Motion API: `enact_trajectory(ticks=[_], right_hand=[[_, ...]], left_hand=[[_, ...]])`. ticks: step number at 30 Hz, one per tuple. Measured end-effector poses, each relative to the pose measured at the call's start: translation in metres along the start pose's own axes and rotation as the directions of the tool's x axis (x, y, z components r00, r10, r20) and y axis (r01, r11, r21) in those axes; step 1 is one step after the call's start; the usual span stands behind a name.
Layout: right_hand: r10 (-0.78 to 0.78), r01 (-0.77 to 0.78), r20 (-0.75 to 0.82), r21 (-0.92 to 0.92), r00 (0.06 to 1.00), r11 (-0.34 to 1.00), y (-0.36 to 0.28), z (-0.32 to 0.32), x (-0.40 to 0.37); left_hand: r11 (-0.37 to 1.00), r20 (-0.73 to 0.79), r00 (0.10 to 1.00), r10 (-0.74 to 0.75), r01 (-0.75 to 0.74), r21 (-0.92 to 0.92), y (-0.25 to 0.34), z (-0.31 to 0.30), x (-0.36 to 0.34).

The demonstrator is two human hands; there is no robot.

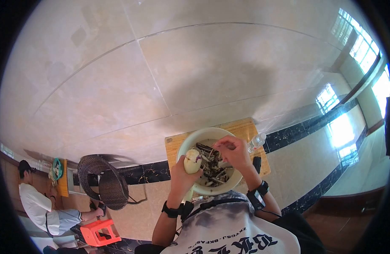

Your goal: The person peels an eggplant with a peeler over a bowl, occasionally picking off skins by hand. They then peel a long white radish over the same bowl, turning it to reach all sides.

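Left hand [185, 178] grips a pale rounded object [191, 163] at the bowl [212, 133]; right hand [235, 153] curls inward above, its hold unclear.

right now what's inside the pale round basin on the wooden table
A heap of dark and pale scraps lies in the basin. The right hand and left hand hide parts of the inside, and the bottom beneath the heap is covered.

The basin [182, 148] sits on the table [172, 149] and contains plant scraps [212, 170]. The bottle [256, 143] is located right of the basin. Left of the table, the wicker chair [113, 190] is positioned above the stool [90, 233] in view.
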State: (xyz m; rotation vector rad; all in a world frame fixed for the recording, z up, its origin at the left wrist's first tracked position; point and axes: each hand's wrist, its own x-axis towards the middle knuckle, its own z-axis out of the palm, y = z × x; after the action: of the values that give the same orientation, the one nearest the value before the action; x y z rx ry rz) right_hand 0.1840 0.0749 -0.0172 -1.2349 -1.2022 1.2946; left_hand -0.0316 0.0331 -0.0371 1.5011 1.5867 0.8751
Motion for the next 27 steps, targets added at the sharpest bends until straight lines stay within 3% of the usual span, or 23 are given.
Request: enact_trajectory(ticks=[3, 5, 8, 11, 14, 17, 20, 23, 27], right_hand=[[-0.008, 0.024, -0.043, 0.386, 0.999, 0.922, -0.025, -0.011, -0.001], [-0.060, 0.071, -0.040, 0.673, 0.997, 0.737, -0.041, -0.015, -0.001], [0.033, 0.028, -0.066, 0.748, 0.997, 0.663, -0.053, -0.004, -0.001], [0.133, -0.012, -0.102, 0.749, 0.986, 0.662, -0.047, 0.011, 0.001], [0.110, 0.093, -0.247, 0.687, 0.963, 0.721, -0.037, 0.019, 0.002], [0.069, 0.111, -0.276, 0.588, 0.959, 0.801, -0.048, 0.027, -0.001], [0.117, 0.105, -0.298, 0.637, 0.947, 0.764, -0.050, 0.026, 0.003], [0.029, 0.258, -0.440, 0.576, 0.897, 0.776, -0.043, 0.011, 0.016], [0.080, 0.278, -0.474, 0.636, 0.877, 0.720, -0.038, -0.024, 0.029]], left_hand=[[0.998, -0.019, 1.000, 0.015, -0.014, 0.063, 0.002, 0.006, -0.002], [0.995, -0.003, 1.000, 0.011, -0.010, 0.097, 0.000, 0.011, -0.003], [0.993, 0.051, 0.999, -0.014, 0.008, 0.121, 0.004, 0.016, -0.006], [0.991, 0.092, 0.995, 0.026, -0.038, 0.131, 0.007, 0.020, -0.007], [0.993, 0.081, 0.995, 0.061, -0.069, 0.092, 0.007, 0.023, -0.011], [0.998, 0.081, 0.995, 0.062, -0.062, 0.005, 0.007, 0.022, -0.013], [0.999, 0.100, 0.994, 0.044, -0.044, -0.004, 0.009, 0.017, -0.014], [0.998, 0.095, 0.994, 0.060, -0.063, 0.024, -0.001, 0.010, -0.017], [0.997, 0.060, 0.998, 0.008, -0.013, 0.082, 0.011, 0.005, -0.020]])
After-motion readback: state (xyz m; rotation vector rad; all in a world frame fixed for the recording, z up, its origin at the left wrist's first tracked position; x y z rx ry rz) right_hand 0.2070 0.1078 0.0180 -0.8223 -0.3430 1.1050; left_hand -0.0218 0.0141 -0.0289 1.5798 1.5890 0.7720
